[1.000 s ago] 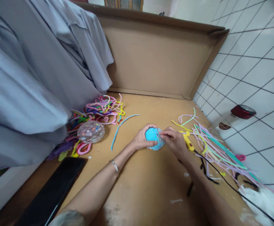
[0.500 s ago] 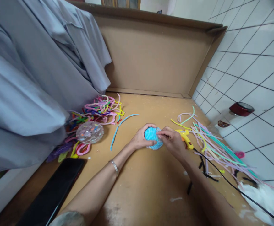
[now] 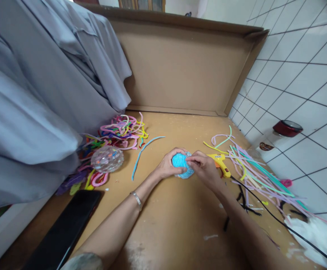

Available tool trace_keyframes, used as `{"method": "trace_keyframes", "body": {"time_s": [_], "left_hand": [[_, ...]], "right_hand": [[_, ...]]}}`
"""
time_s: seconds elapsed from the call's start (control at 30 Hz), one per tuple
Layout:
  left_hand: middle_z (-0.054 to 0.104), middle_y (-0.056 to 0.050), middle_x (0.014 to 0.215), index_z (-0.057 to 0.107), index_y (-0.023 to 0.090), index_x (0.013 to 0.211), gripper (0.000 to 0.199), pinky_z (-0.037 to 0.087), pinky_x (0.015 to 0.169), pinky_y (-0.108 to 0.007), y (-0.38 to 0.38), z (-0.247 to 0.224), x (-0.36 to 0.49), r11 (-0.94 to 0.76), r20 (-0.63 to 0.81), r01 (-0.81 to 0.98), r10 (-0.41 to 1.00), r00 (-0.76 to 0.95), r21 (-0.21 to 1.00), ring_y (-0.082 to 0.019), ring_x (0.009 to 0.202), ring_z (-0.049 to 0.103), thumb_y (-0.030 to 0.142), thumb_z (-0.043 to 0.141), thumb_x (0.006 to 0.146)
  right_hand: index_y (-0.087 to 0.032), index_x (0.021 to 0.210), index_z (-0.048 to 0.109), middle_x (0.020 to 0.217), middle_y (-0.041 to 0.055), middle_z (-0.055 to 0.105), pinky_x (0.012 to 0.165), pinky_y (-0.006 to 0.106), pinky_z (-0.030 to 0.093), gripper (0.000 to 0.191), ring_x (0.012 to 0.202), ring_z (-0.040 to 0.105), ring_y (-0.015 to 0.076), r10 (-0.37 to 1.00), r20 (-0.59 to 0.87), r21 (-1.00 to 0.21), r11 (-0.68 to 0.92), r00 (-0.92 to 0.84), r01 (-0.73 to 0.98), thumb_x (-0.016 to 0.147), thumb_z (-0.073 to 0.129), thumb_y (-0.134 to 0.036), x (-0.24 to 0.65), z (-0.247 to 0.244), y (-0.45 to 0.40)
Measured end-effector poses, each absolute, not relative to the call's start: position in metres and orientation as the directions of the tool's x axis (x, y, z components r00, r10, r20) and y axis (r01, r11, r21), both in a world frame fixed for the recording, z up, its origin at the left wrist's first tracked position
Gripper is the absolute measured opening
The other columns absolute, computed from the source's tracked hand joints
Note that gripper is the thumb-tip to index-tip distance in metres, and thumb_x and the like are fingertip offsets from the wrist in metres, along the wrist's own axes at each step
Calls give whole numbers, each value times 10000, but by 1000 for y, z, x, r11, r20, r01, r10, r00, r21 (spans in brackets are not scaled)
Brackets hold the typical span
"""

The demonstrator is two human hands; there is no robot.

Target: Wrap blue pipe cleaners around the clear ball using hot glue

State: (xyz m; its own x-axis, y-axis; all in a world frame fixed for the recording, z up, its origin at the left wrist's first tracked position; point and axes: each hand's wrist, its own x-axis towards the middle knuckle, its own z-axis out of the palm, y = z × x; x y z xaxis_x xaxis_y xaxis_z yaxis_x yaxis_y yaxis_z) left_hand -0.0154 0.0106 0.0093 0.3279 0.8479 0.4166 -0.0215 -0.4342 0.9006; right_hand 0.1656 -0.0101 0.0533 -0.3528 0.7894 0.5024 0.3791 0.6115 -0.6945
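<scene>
A round ball wrapped in blue pipe cleaner [image 3: 179, 161] sits in the middle of the head view, its right side paler and partly see-through. My left hand [image 3: 169, 165] is curled round its left side, thumb below and fingers above. At the ball's right side my right hand [image 3: 204, 167] has thumb and forefinger pinched together against the surface; whatever lies between the fingertips is too small to make out. A loose blue pipe cleaner [image 3: 141, 154] lies curved on the table to the left. Just right of my right hand rests a yellow glue gun [image 3: 222, 165].
Tangled colourful pipe cleaners [image 3: 124, 131] and a clear ball [image 3: 107, 159] lie left, beside a black phone [image 3: 65, 225]. Straight pipe cleaners [image 3: 261, 176], a black cord [image 3: 276, 217] and a red-lidded jar [image 3: 278, 135] are right. A cardboard wall [image 3: 180, 67] stands behind; grey cloth [image 3: 53, 86] hangs left.
Both hands stay on the blue ball in nearly the same pose. The whole view has shifted very slightly; nothing else has visibly moved.
</scene>
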Motion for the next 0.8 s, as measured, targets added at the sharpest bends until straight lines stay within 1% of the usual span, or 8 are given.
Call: {"method": "trace_keyframes", "body": {"time_s": [0.2, 0.33, 0.43, 0.5, 0.6, 0.8], "left_hand": [[594, -84, 1203, 597, 208, 1035, 480, 427, 1016, -427, 12, 6, -16, -470, 449, -21, 828, 336, 882, -257, 1148, 563, 267, 779, 594], [533, -104, 1277, 602, 210, 1037, 477, 390, 1056, -468, 12, 6, -17, -502, 460, 57, 828, 322, 863, -290, 1238, 499, 285, 779, 601], [493, -110, 1285, 610, 210, 1030, 474, 369, 1067, -503, 11, 7, -18, -546, 490, 143, 819, 299, 825, -305, 1258, 465, 299, 778, 596], [502, -108, 1259, 611, 211, 1026, 465, 372, 1057, -513, 11, 8, -18, -579, 518, 194, 805, 290, 792, -303, 1236, 470, 305, 771, 600], [543, -101, 1212, 604, 212, 1038, 453, 391, 1033, -503, 8, 11, -18, -613, 550, 221, 784, 287, 758, -288, 1176, 506, 315, 750, 621], [615, -83, 1151, 587, 220, 1061, 403, 406, 1023, -475, 2, 17, -14, -609, 538, 231, 786, 306, 758, -271, 1133, 531, 291, 683, 677]], "right_hand": [[-192, 824, 731, 753, 32, 619, 591, 256, 447, 143, 668, 586, 137, 797, 499, -714, 601, -341, 360, 816, 589, -183, 165, 52, -11], [-205, 837, 735, 766, 34, 622, 611, 271, 459, 148, 685, 595, 148, 801, 498, -720, 595, -332, 357, 825, 587, -196, 165, 50, -12], [-213, 840, 734, 765, 32, 626, 603, 269, 458, 152, 679, 586, 147, 807, 495, -726, 587, -322, 358, 828, 584, -203, 164, 48, -13], [-216, 843, 732, 771, 31, 631, 605, 265, 459, 152, 688, 586, 146, 815, 490, -734, 578, -310, 358, 831, 581, -208, 163, 48, -14], [-214, 840, 729, 783, 31, 631, 630, 267, 469, 147, 712, 596, 147, 816, 499, -740, 576, -291, 347, 825, 583, -205, 162, 47, -14], [-213, 838, 729, 784, 31, 621, 643, 272, 469, 156, 713, 595, 147, 813, 506, -738, 581, -288, 343, 823, 575, -194, 161, 47, -14]]}}
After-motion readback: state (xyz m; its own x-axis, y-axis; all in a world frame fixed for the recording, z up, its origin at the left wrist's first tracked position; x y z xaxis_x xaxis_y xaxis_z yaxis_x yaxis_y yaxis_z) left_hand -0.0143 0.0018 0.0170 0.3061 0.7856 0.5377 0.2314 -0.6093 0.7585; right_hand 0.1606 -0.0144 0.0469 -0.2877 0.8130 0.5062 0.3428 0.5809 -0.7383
